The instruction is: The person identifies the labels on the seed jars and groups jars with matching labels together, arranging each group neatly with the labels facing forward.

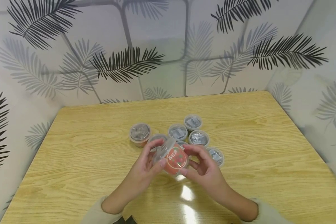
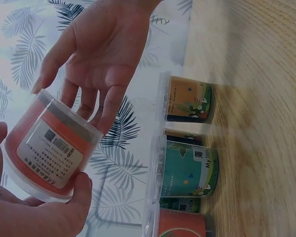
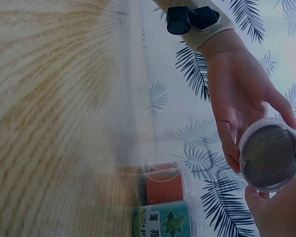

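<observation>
Both hands hold a clear plastic cup [image 1: 177, 159] with a red tomato label, tilted above the table. My left hand [image 1: 145, 168] grips one side by the clear end, with the thumb on the near face. Opposite it, my right hand [image 1: 207, 169] pinches the labelled end between thumb and fingers. A white text panel with a barcode [image 2: 59, 143] shows on the cup's other face in the left wrist view. Through the cup's round end, dark brown contents [image 3: 271, 155] are visible in the right wrist view.
Several lidded cups stand on the wooden table [image 1: 257, 130] behind the hands, including a cup on the left [image 1: 140, 133] and a far cup [image 1: 193, 122]. Grey packets show under some lids. Teal [image 2: 187, 168] and orange [image 2: 187, 98] labels appear from the side. A leaf-patterned curtain [image 1: 162, 46] hangs behind.
</observation>
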Available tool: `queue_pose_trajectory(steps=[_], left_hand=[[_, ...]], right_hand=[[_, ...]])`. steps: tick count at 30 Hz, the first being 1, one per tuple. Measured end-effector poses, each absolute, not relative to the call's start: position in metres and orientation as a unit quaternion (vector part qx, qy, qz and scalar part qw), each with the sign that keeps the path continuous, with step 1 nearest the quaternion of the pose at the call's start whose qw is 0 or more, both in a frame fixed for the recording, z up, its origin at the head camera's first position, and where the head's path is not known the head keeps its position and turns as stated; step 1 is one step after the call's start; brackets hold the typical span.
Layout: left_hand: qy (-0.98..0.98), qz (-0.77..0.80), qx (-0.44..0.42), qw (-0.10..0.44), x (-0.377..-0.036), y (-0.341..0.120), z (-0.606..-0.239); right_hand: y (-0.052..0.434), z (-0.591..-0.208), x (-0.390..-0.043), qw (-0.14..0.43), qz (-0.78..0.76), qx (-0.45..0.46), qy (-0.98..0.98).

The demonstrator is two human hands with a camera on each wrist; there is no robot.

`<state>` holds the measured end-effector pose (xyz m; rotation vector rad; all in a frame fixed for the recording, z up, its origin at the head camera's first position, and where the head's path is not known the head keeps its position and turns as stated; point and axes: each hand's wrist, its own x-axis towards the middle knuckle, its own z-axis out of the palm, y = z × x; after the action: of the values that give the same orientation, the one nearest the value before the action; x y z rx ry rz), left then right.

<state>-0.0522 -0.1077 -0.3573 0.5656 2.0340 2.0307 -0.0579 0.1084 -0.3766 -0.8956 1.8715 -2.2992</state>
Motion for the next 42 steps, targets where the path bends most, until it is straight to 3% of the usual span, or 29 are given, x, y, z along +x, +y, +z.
queue_pose_trajectory(steps=[9,20,26,34,42], left_hand=[[0.696,0.684,0.206,0.071,-0.0519,-0.1077,-0.36],[0.66,0.696,0.274,0.067,-0.0483,-0.1048,-0.3611],[0.662,0.692,0.277,0.081,-0.0496,-0.1041,-0.3606],[0.687,0.673,0.257,0.09,-0.0519,-0.1049,-0.3626],[0.693,0.668,0.26,0.073,-0.0524,-0.1049,-0.3652]], right_hand=[[0.1067,-0.3734,-0.0558,0.066,-0.727,-0.296,0.616],[0.1103,-0.3731,-0.0551,0.133,-0.736,-0.303,0.59],[0.1106,-0.3745,-0.056,0.117,-0.714,-0.312,0.615],[0.1124,-0.3771,-0.0594,0.053,-0.688,-0.281,0.667],[0.111,-0.3795,-0.0608,0.02,-0.674,-0.3,0.675]])
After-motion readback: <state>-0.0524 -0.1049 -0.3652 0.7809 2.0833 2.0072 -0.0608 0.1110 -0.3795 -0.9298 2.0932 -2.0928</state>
